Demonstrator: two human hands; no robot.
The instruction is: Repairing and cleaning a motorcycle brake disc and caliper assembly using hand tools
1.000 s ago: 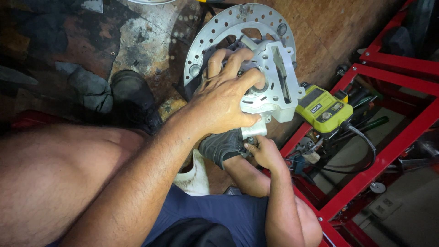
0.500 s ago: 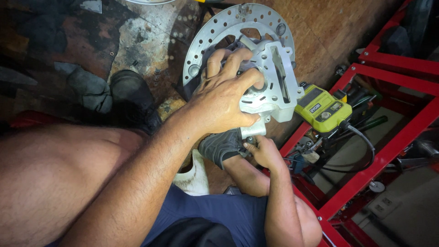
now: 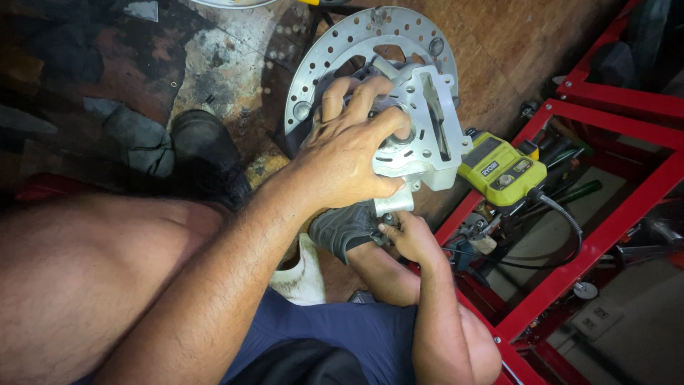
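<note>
The left hand is clasping a silver caliper seated over a drilled brake disc, above the floor. The right hand is pinching a small fitting under the caliper, beside a grey rag. The metal looks heavy, stiff, perhaps greasy; the body offers the surest hold. A red frame is enclosing a yellow-green tool.

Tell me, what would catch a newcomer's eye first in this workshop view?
Probably the drilled silver brake disc at top centre, with a pale metal housing against it, gripped by the left hand. Just below, the right hand works at the housing's lower end. To the right, a yellow-green device with a black cable lies by a bright red metal frame.
</note>
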